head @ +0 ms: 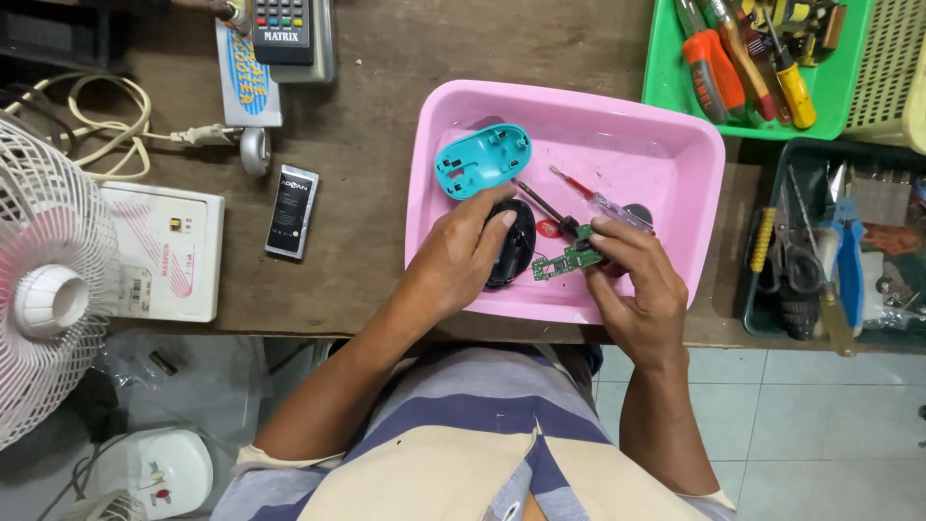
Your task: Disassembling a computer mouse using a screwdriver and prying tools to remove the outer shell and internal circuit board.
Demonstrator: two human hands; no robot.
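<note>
Ahead of the right grip, the far half of the pink tub lay bare and open. A turquoise shell and two screwdrivers crowded the space beyond the left grip. Left of it, the counter offered room up to a flat battery.

Our left hand hides much of the black mouse base; the white fan at left is cut off.
</note>
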